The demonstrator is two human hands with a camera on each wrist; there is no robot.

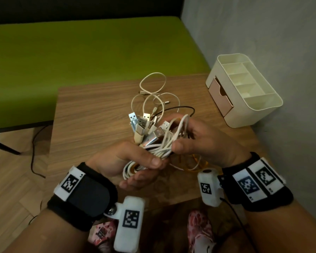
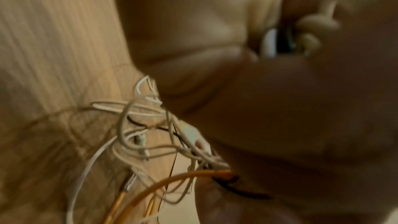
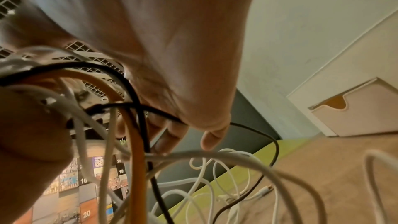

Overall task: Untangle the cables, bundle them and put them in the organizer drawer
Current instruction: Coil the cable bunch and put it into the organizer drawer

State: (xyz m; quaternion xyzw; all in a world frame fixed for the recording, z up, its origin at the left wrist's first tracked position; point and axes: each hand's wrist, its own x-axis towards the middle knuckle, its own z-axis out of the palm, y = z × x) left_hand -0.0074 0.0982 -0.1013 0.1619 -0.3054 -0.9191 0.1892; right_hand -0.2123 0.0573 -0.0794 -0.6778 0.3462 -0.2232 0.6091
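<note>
A tangle of white, orange and black cables (image 1: 159,143) hangs between both hands above the wooden table (image 1: 91,114). Several USB plugs (image 1: 144,125) stick up out of the bunch. My left hand (image 1: 135,165) grips the lower part of the bunch, thumb on top. My right hand (image 1: 193,137) holds the right side, thumb pressed on the white strands, fingers curled round loops. Loose white loops (image 1: 153,88) trail on the table beyond. The cream organizer (image 1: 244,92) stands at the right with its pink drawer (image 1: 220,96) pushed in. An orange cable (image 3: 133,142) and a black cable (image 3: 146,142) cross my right palm.
A green mat-covered surface (image 1: 80,52) lies beyond the table, a grey wall (image 1: 263,30) to the right. A thin black cord (image 1: 33,152) runs over the wooden floor at left. The organizer's top compartments (image 1: 244,77) hold nothing.
</note>
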